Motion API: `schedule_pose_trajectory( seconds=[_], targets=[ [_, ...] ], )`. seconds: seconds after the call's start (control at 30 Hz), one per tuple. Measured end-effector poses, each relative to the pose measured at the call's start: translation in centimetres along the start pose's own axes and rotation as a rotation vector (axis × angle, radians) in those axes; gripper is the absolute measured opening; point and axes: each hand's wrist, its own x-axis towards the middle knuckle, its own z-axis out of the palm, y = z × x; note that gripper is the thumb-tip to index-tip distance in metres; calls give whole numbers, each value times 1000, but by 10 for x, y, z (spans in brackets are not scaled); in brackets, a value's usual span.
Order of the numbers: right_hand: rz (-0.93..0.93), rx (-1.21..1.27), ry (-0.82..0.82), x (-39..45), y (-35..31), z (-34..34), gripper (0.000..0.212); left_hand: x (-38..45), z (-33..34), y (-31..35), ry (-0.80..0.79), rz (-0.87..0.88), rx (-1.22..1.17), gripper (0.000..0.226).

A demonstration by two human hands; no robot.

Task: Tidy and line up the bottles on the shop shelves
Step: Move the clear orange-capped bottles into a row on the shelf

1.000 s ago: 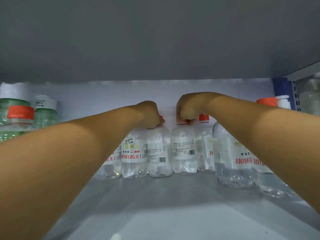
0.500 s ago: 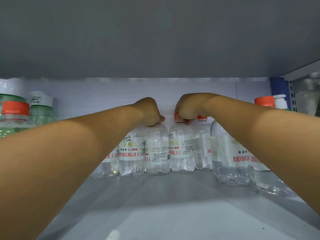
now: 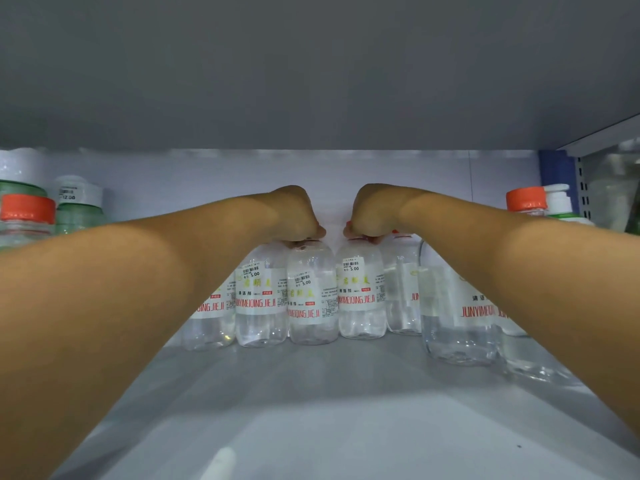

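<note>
I see a grey shelf under a darker shelf underside, pale back wall behind. Both forearms reach in from the lower corners to the back row. Bigger clear bottle with red lettering stands front right, partly behind the right forearm. Back row of small clear bottles stands upright, side by side, touching, against the back wall. Left hand is curled over the top of one small bottle, fingers clamped on its cap; that one stands slightly forward of its neighbours. Right hand is curled over the cap of the next bottle just to the right, a bit of red cap showing under the fingers. The two hands are near each other, not touching. Far left: green bottles and a red-capped bottle. Far right: another red cap, white pump top beside it.
</note>
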Motion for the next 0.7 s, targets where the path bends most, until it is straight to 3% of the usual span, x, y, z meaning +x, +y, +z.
schedule_pose_trajectory(
  seconds=[0.33, 0.7],
  targets=[
    [-15, 12, -59, -9, 0, -4, 17, 4, 12, 0, 73, -12, 38, 45],
    [3, 107, -55, -9, 1, -3, 22, 6, 14, -2, 97, -40, -14, 42]
  ],
)
